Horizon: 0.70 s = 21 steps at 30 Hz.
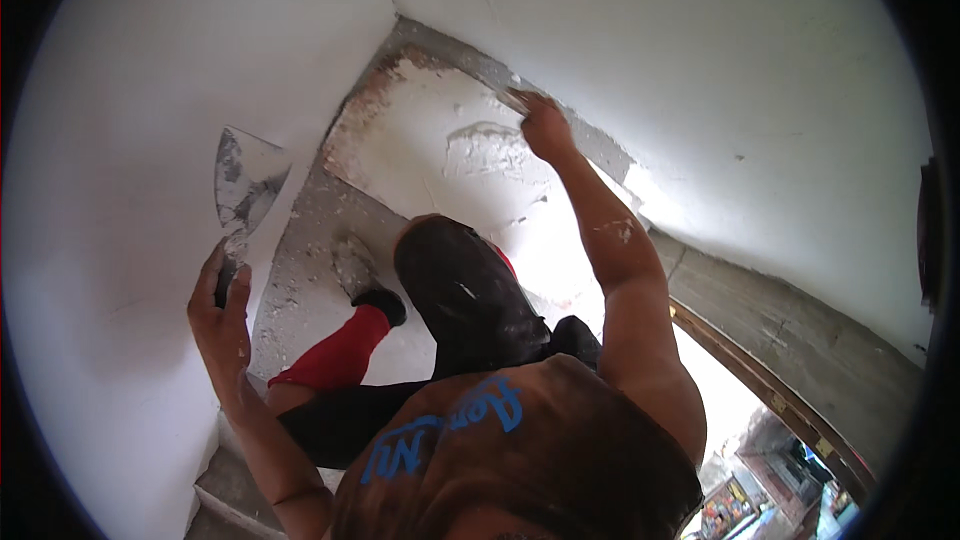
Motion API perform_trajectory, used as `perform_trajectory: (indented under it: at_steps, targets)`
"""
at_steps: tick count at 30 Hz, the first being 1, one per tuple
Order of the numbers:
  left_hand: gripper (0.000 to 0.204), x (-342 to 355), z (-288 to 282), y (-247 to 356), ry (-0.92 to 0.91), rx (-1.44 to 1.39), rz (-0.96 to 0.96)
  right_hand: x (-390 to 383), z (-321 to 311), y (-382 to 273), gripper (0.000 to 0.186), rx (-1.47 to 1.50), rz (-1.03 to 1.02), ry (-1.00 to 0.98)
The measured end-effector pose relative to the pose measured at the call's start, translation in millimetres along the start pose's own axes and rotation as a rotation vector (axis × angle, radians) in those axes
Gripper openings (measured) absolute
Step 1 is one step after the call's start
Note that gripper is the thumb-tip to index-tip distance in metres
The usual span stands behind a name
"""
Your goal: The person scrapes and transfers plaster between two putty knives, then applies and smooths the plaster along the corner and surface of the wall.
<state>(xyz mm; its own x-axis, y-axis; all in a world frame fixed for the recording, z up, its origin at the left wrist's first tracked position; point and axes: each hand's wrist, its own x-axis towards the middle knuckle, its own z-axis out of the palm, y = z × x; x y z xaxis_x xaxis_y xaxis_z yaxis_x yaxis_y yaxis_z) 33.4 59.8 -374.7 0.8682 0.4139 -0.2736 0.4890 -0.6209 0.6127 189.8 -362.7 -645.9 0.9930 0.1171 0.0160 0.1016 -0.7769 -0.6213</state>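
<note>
My left hand [222, 305] is closed around the dark handle of a wide putty knife [245, 175]. Its flared blade points up in front of the left wall and is smeared with grey and white plaster. Stretched out to the far right, my right hand [548, 128] grips a thin flat-bladed tool [514, 100], seen nearly edge-on, low by the foot of the right wall. Below that hand lies a white-coated board [400, 145] with brown, worn edges. A ridged patch of white plaster [485, 148] sits on its surface.
White walls rise at left [130, 190] and right [760, 80], meeting in the far corner. The grey floor [310, 230] is spattered with plaster. My shoe [352, 265] stands beside the board. Concrete steps [235, 490] show at lower left, a wooden frame edge [780, 405] at lower right.
</note>
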Motion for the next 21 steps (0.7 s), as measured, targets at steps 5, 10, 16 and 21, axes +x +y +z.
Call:
perform_trajectory:
  at_steps: [5, 10, 16, 21]
  targets:
    - [0.051, 2.8, 9.8, 13.6, -0.047, 0.132, -0.112, -83.5, 13.8, 54.3, 0.044, -0.219, -0.040, -0.182]
    - [0.053, -4.2, 23.6, 24.7, -0.054, 0.164, -0.074, -94.5, 80.0, 23.1, 0.043, -0.268, -0.277, -0.185]
    - [0.052, -3.1, 34.2, 24.2, -0.064, 0.222, -0.055, -85.3, 111.2, -10.1, 0.040, -0.458, -0.065, -0.461]
    - [0.052, 1.0, 29.1, 5.5, -0.091, 0.183, -0.016, -147.5, 71.0, 12.4, 0.037, -0.546, -0.104, -0.744]
